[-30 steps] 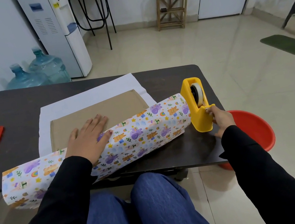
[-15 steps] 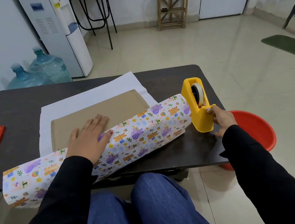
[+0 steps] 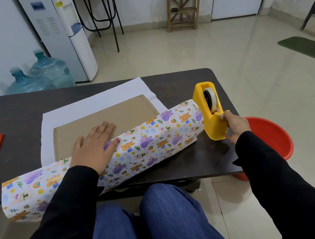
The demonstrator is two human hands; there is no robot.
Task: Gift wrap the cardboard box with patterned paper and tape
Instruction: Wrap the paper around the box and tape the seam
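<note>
Cardboard box (image 3: 108, 118): flat, brown, lying on the white underside of the patterned paper (image 3: 156, 140) mid-table (image 3: 15, 117). The paper's near flap is folded up over the box's near edge, with the bear, elephant and rainbow print facing out; its left end overhangs the table. Yellow tape dispenser (image 3: 213, 124): upright at the flap's right end, white roll inside.

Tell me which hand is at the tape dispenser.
The right hand, gripping the yellow tape dispenser; the left hand lies flat on the patterned paper.
</note>
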